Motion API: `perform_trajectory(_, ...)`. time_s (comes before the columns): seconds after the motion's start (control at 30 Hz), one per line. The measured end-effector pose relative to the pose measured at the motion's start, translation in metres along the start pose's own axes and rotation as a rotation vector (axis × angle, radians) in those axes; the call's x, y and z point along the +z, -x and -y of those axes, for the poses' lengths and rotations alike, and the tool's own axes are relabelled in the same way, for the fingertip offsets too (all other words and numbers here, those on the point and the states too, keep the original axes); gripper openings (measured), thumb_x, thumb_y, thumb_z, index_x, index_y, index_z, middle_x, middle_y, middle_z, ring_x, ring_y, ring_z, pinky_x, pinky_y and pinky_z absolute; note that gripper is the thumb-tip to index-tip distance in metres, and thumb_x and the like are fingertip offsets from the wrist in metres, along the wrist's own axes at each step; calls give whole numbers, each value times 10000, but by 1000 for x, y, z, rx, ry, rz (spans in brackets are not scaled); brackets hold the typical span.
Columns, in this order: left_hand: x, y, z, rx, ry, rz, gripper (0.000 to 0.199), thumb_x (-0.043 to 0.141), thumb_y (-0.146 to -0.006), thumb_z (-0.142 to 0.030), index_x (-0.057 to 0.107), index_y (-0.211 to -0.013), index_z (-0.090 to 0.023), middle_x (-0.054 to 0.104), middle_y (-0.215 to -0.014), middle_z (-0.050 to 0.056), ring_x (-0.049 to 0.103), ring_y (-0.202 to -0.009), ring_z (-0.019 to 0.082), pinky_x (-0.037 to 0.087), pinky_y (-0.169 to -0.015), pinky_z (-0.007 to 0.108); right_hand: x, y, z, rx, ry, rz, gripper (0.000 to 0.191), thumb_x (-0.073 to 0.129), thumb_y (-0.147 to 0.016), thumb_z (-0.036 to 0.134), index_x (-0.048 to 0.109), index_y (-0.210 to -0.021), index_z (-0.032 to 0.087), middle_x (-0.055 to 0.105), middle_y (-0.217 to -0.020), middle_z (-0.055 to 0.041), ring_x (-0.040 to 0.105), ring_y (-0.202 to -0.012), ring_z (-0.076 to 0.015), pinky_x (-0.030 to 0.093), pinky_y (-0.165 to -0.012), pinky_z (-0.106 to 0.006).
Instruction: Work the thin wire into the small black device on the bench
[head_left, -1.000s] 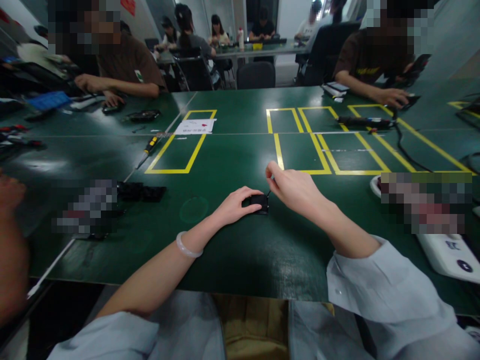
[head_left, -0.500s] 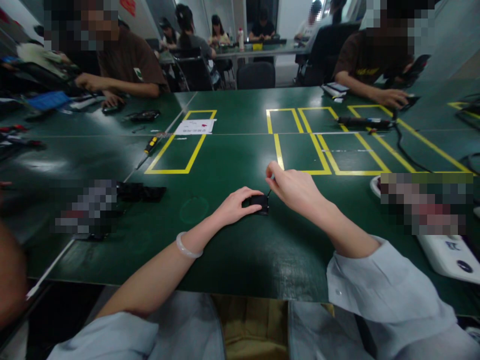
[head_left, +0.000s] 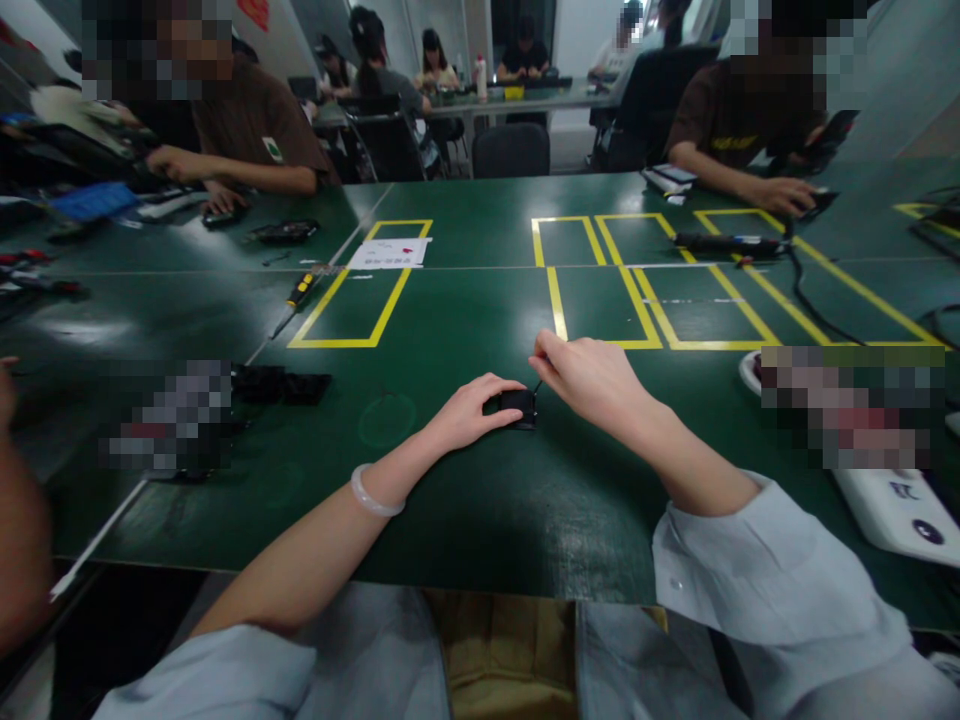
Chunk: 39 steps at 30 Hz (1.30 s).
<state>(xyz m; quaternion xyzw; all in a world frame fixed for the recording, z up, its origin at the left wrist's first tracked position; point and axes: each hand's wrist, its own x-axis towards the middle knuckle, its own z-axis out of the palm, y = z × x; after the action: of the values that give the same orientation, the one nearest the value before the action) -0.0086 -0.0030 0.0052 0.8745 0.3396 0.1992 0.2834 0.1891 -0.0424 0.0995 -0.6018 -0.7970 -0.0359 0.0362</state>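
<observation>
A small black box-shaped part (head_left: pixel 519 404) lies on the green table in front of me. My left hand (head_left: pixel 480 408) grips it from the left, thumb along the near side and fingers along the far side. Above its right end, my right hand (head_left: pixel 581 365) is closed in a pinch around a thin dark tool (head_left: pixel 538 387). The tool slants down to the part's right edge. Most of its shaft is hidden by my fingers, so its exact kind does not show.
Yellow tape rectangles (head_left: pixel 375 343) mark the table. A yellow-black screwdriver (head_left: pixel 301 290) and a paper sheet (head_left: pixel 390 253) lie ahead to the left. Black parts (head_left: pixel 281 383) are at left. A corded black tool (head_left: pixel 731 245) and a white device (head_left: pixel 896 515) are at right. Co-workers sit opposite.
My right hand has shifted very slightly to the left at the fingertips. My left hand and the black part stay in place.
</observation>
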Motion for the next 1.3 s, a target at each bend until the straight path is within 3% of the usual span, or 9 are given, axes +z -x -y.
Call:
perform_trajectory(0.2, 1, -1, 2, 5, 1, -8, 401, 545, -891, -476, 584, -1217, -246, 602, -1081, 43, 581, -1004, 211, 439, -923, 338, 2, 2, 0, -11, -71, -55, 260, 315, -936, 261, 479, -1126, 196, 704, -862, -50, 627, -677, -182, 214, -517, -276)
perform_trajectory(0.43, 1, 0, 1, 11, -3, -6, 405, 539, -897, -478, 580, -1227, -246, 597, -1064, 41, 579, -999, 205, 438, -910, 330, 3, 0, -2, -13, -31, -22, 288, 324, -967, 406, 505, -1061, 203, 704, -833, -58, 642, -712, -199, 213, -524, -271)
perform_trajectory(0.77, 1, 0, 2, -6, -5, -2, 406, 538, -892, -480, 579, -1225, -252, 595, -1078, 46, 579, -1000, 216, 441, -916, 343, 4, 1, -2, -20, -74, -61, 248, 315, -934, 265, 464, -1121, 197, 700, -847, -50, 629, -669, -189, 218, -515, -276)
perform_trajectory(1.03, 0, 0, 0, -5, 2, 0, 413, 535, -894, -483, 577, -1233, -251, 598, -1077, 48, 576, -1010, 217, 442, -916, 343, 2, 0, -2, -27, -26, -26, 252, 332, -961, 369, 491, -1056, 199, 699, -826, -58, 643, -695, -197, 187, -503, -274)
perform_trajectory(1.3, 0, -1, 0, -1, -7, 4, 398, 543, -892, -463, 580, -1220, -241, 602, -1083, 49, 577, -1024, 219, 438, -925, 344, 3, 2, -1, -74, -65, -39, 237, 330, -932, 266, 471, -1107, 193, 700, -837, -48, 634, -672, -185, 210, -515, -276)
